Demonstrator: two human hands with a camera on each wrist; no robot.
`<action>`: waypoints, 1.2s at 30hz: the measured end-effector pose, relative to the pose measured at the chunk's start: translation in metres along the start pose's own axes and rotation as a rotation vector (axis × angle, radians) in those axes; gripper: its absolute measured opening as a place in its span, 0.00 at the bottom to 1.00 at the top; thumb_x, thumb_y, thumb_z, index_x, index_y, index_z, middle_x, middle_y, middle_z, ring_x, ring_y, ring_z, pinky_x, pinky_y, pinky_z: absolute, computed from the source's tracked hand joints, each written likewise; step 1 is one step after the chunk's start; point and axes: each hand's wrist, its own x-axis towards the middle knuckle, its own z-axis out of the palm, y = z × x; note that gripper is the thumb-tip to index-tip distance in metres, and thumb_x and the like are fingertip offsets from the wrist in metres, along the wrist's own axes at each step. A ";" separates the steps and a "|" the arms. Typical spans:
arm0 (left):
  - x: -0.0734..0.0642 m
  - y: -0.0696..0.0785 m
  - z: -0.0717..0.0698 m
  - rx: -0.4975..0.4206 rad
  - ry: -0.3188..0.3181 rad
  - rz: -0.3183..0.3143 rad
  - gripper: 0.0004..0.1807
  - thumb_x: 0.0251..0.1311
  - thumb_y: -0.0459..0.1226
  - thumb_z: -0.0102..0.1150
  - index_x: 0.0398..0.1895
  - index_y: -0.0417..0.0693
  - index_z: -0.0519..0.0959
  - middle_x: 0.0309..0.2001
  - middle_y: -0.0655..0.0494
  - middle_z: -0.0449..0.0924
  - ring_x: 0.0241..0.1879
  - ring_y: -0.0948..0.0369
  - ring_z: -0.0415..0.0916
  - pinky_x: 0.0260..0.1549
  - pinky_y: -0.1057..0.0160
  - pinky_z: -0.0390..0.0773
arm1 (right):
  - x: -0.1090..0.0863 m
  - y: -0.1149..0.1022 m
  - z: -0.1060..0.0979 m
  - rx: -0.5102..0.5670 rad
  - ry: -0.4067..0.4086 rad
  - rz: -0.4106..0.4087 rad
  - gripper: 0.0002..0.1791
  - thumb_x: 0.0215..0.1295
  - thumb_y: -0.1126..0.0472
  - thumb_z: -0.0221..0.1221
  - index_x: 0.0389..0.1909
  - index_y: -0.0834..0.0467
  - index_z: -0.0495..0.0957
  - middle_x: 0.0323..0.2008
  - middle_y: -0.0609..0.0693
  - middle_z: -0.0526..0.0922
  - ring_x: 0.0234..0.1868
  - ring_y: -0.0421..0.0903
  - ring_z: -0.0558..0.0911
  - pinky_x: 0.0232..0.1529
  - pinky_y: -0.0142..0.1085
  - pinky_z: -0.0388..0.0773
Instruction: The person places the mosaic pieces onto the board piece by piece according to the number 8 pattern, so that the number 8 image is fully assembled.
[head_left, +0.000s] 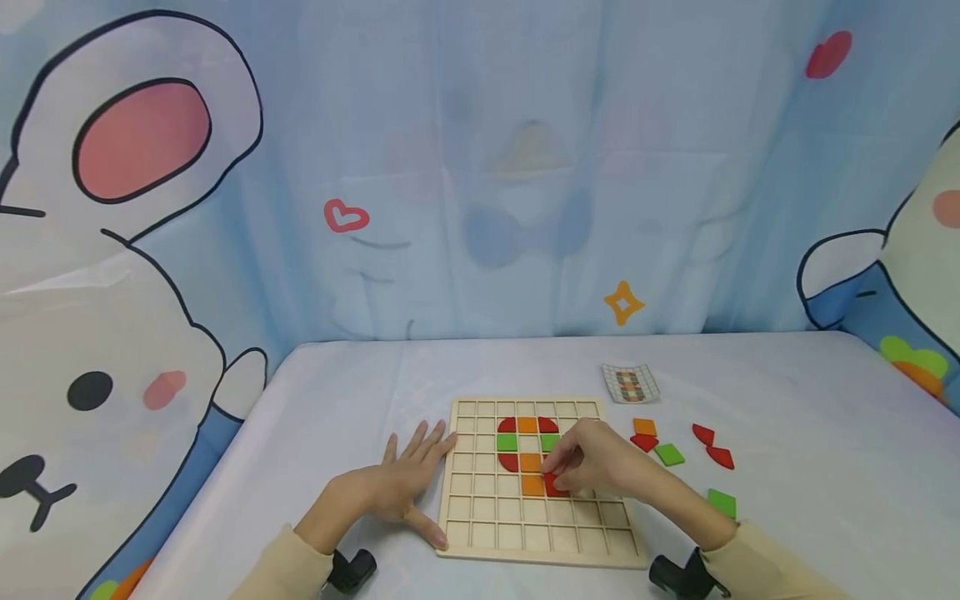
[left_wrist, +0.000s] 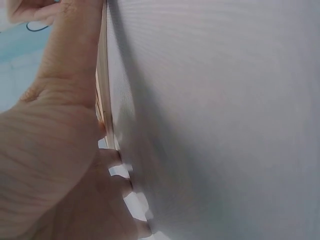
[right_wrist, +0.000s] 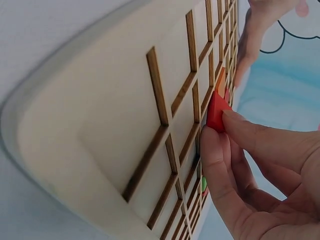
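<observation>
A wooden grid board [head_left: 510, 533] lies on the table, with red rounded tiles [head_left: 507, 462], orange square tiles [head_left: 527, 425] and green square tiles [head_left: 507, 442] set in its cells. Between thumb and fingers, my right hand [head_left: 600, 458] pinches a red tile [right_wrist: 215, 112] low over the grid. That tile overlaps the cell beside the lowest orange tile [head_left: 532, 486]; its far side is hidden by fingers. My left hand [head_left: 401, 486] is spread flat along the board's left edge, with thumb and fingertips against the frame.
A small pattern card [head_left: 630, 384] lies behind the board's far right corner. Right of the board are scattered a loose orange square [head_left: 644, 427], green squares [head_left: 722, 502] and red rounded pieces [head_left: 721, 457]. A printed curtain [head_left: 510, 292] hangs behind the table.
</observation>
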 end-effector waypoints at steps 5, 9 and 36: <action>-0.001 0.001 -0.001 -0.006 0.004 0.002 0.73 0.49 0.57 0.79 0.86 0.47 0.38 0.85 0.41 0.29 0.83 0.44 0.23 0.75 0.30 0.29 | 0.000 -0.004 0.003 -0.060 0.033 0.012 0.08 0.55 0.76 0.73 0.31 0.61 0.91 0.30 0.46 0.88 0.28 0.40 0.82 0.32 0.33 0.83; -0.002 0.001 -0.002 -0.010 0.003 0.009 0.72 0.50 0.57 0.79 0.86 0.47 0.38 0.85 0.41 0.29 0.83 0.43 0.23 0.75 0.30 0.29 | -0.001 -0.007 0.006 -0.111 0.058 0.012 0.08 0.55 0.76 0.74 0.31 0.61 0.91 0.30 0.45 0.88 0.29 0.39 0.81 0.33 0.32 0.83; -0.003 0.001 -0.002 0.001 0.010 0.024 0.72 0.50 0.57 0.80 0.86 0.45 0.39 0.85 0.39 0.30 0.83 0.42 0.25 0.75 0.29 0.30 | -0.001 -0.020 0.021 -0.275 0.161 0.086 0.11 0.54 0.78 0.73 0.28 0.58 0.91 0.31 0.46 0.88 0.40 0.45 0.85 0.44 0.41 0.88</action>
